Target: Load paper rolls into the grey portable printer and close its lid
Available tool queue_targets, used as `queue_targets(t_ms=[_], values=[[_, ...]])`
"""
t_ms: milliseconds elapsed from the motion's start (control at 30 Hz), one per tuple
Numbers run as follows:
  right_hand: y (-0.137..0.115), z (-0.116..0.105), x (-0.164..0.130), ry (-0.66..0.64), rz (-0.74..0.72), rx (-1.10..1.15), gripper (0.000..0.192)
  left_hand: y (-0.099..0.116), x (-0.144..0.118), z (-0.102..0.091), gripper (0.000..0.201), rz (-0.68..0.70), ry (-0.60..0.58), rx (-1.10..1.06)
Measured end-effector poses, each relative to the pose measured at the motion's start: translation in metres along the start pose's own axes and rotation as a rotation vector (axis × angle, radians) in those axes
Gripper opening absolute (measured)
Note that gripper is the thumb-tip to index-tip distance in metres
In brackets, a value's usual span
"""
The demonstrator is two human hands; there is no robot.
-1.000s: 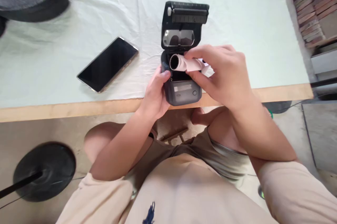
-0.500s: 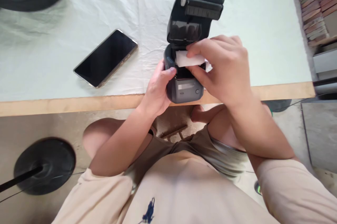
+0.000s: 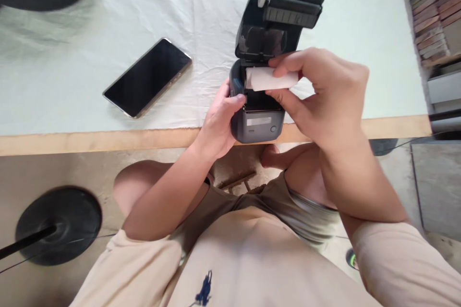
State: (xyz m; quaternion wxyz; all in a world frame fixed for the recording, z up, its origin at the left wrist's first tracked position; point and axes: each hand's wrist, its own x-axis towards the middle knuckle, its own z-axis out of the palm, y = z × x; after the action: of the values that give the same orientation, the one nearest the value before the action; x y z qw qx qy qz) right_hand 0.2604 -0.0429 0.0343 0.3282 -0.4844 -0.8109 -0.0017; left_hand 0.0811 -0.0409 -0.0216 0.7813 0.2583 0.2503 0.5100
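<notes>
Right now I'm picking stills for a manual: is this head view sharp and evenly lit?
Head view: printer, paper roll and both hands are fairly sharp in bright daylight; the phone screen shows no glare; the round base at lower left is smeared; the table edge bows from wide-angle distortion.

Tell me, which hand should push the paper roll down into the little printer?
The right hand: it already pinches the paper roll just above the printer and its open bay. The left hand is busy steadying the printer's side.
</notes>
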Motion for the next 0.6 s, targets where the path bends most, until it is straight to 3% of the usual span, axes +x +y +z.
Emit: queue_targets(t_ms=[167, 333, 500, 600], values=[[-0.013, 0.001, 0.0, 0.077, -0.113, -0.082, 0.01, 0.003, -0.003, 0.004, 0.022, -0.032, 0.036, 0.002], [-0.02, -0.005, 0.0, 0.04, -0.061, -0.123, 0.009, 0.005, -0.004, 0.006, 0.026, -0.06, 0.083, 0.049], [-0.029, -0.011, 0.005, -0.047, 0.022, -0.1, 0.025, 0.002, -0.005, 0.004, 0.019, -0.007, 0.008, 0.048], [-0.034, -0.015, 0.006, -0.066, 0.064, -0.095, 0.024, 0.001, -0.007, 0.007, 0.01, 0.005, 0.013, -0.001]])
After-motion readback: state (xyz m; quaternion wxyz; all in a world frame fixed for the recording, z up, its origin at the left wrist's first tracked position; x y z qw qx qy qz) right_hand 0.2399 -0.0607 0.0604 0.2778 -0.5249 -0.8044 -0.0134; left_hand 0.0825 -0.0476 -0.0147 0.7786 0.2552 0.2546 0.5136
